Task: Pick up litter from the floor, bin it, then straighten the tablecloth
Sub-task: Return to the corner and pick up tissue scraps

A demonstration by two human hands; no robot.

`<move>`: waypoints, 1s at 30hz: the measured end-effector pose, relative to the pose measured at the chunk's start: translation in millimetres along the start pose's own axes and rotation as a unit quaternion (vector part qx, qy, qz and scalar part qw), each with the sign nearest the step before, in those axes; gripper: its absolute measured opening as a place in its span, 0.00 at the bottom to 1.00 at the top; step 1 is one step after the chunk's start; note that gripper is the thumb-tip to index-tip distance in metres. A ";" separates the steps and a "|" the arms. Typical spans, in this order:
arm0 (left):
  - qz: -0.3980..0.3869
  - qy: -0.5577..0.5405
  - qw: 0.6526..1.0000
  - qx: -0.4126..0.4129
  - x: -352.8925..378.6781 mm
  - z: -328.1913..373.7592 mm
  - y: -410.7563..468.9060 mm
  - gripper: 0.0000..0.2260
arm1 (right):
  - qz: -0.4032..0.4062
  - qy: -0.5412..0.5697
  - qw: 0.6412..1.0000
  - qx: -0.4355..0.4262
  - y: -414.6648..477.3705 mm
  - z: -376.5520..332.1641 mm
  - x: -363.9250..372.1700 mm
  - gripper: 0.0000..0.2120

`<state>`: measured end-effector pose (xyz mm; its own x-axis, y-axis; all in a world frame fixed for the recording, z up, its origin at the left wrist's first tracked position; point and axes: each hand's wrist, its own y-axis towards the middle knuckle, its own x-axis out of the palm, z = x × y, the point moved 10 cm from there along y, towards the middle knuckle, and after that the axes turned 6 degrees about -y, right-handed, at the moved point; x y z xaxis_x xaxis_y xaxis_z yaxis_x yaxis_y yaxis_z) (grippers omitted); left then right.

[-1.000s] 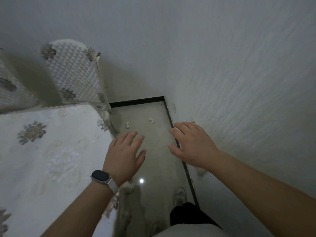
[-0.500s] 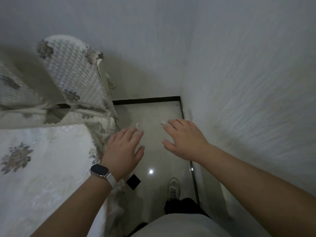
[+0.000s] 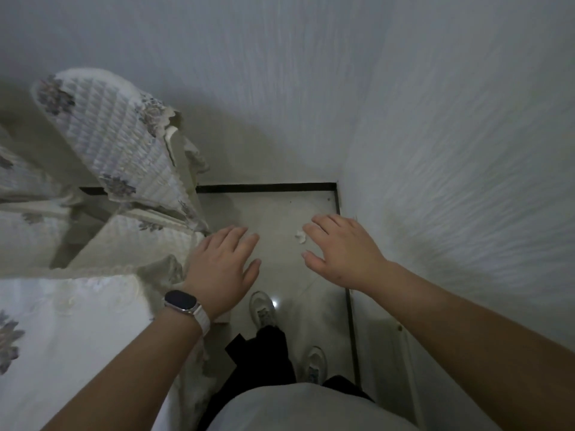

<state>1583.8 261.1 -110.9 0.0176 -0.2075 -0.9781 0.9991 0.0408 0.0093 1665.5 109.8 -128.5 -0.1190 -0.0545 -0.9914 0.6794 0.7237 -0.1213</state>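
Note:
A small white scrap of litter lies on the grey tiled floor in the corner, just left of my right hand's fingertips in the picture. My right hand hovers above the floor, palm down, fingers spread and holding nothing. My left hand, with a dark watch on a white strap at the wrist, also hangs flat and empty. A second scrap seen earlier is now hidden behind my left hand. The cream embroidered tablecloth covers the table at lower left, its corner hanging down.
A chair with a quilted floral cover stands at the left against the far wall. A white textured wall runs close along the right, with a black skirting strip at the floor. My two white shoes stand on the narrow floor strip.
I have stepped forward along the gap; the chair and the floor corner have come nearer. Both hands stay flat and empty, and my left hand now covers the left scrap.

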 end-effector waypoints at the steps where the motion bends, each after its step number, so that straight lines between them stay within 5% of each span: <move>1: -0.003 -0.002 1.000 0.011 5.5 -8.1 15.0 0.19 | -0.002 0.000 1.000 0.002 13.6 4.1 3.0 0.26; 17: -0.079 -0.088 0.992 0.030 110.0 -109.8 206.4 0.21 | -0.052 -0.003 0.998 0.031 204.2 75.0 64.4 0.24; 30: -0.133 -0.135 0.980 -0.065 332.7 -187.9 268.8 0.23 | -0.127 0.079 0.989 0.016 300.0 132.1 321.0 0.27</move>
<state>1851.1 386.7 -472.9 -0.2150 -0.4786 -0.8513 0.9568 0.0713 -0.2818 1926.9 218.5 -489.7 -0.3993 -0.1217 -0.9087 0.6345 0.6787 -0.3697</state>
